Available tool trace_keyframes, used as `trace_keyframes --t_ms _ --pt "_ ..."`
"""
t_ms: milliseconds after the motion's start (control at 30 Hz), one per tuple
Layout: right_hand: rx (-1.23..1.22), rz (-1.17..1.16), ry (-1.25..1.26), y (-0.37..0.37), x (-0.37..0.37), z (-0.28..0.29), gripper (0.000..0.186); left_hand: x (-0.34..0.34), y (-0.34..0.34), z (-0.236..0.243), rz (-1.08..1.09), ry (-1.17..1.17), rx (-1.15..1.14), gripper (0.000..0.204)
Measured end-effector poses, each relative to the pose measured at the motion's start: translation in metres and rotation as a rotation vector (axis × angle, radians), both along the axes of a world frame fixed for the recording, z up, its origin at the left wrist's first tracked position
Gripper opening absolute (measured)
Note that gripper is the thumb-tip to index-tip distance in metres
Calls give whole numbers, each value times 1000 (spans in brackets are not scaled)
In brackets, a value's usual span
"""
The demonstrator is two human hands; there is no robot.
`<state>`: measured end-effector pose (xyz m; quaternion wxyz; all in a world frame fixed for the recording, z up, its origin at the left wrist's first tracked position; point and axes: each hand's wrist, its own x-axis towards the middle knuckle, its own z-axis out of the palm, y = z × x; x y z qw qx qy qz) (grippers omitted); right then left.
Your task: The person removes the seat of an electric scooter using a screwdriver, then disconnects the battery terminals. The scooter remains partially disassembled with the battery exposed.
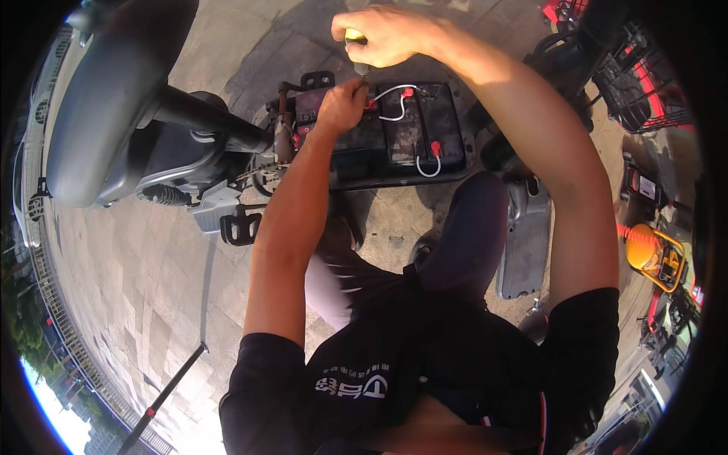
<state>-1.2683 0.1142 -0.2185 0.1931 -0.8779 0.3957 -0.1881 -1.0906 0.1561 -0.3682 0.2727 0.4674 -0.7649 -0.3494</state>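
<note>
Paved ground (152, 258) spreads left of the left hand (343, 106). Just to that hand's right sits the black battery pack (406, 138), where 2 white leads (427, 174) look already seated at red terminal covers (435, 148); the joint beneath its fingertips seems unfinished. Just beyond it, the right hand (383, 38) wraps a yellow-handled screwdriver (354, 34), forearm arching over; the left arm reaches straighter, fingers narrowed, their hold impossible to tell.
</note>
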Motion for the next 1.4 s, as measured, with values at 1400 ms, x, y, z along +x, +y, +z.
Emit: trace_keyframes --t_ms 1400 --pt "-80 -390 -161 -4 33 -8 35 2 -15 24 8 -66 130 30"
